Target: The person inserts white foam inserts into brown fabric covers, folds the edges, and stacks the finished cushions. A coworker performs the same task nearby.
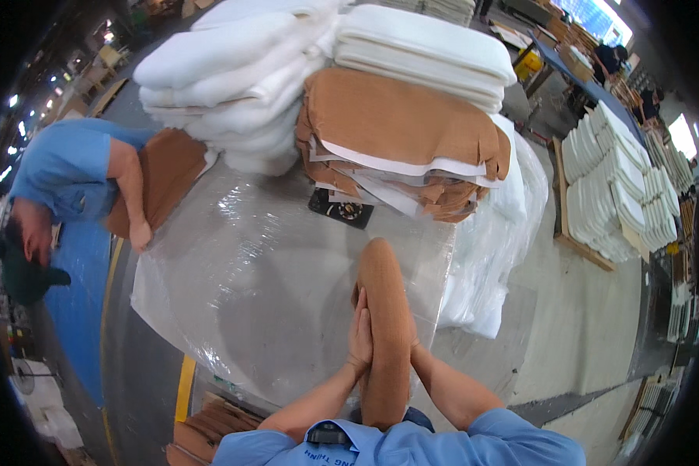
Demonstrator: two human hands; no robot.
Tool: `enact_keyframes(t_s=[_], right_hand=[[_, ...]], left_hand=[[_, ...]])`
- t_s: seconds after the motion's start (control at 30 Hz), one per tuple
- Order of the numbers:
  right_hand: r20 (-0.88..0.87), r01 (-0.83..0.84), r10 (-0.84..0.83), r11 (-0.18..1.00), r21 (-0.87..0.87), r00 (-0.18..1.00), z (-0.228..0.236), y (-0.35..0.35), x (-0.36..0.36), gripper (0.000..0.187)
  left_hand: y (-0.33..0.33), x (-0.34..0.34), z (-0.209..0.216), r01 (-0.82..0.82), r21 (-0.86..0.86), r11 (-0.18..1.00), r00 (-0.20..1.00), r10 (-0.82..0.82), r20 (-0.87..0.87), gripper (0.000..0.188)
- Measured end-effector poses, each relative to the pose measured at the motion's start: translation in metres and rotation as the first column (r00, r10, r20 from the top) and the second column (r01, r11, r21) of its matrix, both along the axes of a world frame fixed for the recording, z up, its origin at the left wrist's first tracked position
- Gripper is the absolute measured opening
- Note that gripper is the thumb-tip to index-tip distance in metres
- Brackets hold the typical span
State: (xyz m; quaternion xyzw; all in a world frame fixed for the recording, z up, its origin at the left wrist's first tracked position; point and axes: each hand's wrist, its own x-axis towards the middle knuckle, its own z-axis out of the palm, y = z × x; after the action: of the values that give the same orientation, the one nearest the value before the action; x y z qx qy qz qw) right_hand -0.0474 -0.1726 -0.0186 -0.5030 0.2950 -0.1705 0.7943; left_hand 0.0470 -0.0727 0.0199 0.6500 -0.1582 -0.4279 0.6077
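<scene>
A long, brown fabric-covered cushion [388,311] with a rounded end stands tilted on its edge in front of my body, over the near side of the plastic-covered table [241,287]. Flat against its left face lies my left hand [360,335], fingers together and pointing away from me. My right hand [415,335] presses the opposite face, and its fingers are mostly hidden by the cushion. Between them the two hands hold the cushion. Beyond its far end, a pile of brown fabric covers [404,116] with white lining rests on the table beside a black tray [342,208] of small parts.
White padding stacks [225,70] stand at the back of the table. A co-worker [70,171] in blue bends over brown fabric [159,179] at the left. White pads [613,186] sit on a pallet at the right. Brown cushions [217,427] lie low beside me.
</scene>
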Motion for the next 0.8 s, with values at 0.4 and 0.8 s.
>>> enact_keyframes(t_s=[0.4,0.8], right_hand=[[0.248,0.079,-0.065,0.996,-0.049,0.967,0.059,-0.061,0.085,0.083],[0.24,0.247,-0.312,0.932,0.266,0.919,-0.064,-0.053,0.054,0.059]], left_hand=[[-0.064,0.055,-0.008,-0.083,-0.478,0.874,0.989,0.013,-0.148,0.078],[-0.057,0.033,-0.016,-0.044,-0.352,0.935,0.993,0.081,0.089,0.074]])
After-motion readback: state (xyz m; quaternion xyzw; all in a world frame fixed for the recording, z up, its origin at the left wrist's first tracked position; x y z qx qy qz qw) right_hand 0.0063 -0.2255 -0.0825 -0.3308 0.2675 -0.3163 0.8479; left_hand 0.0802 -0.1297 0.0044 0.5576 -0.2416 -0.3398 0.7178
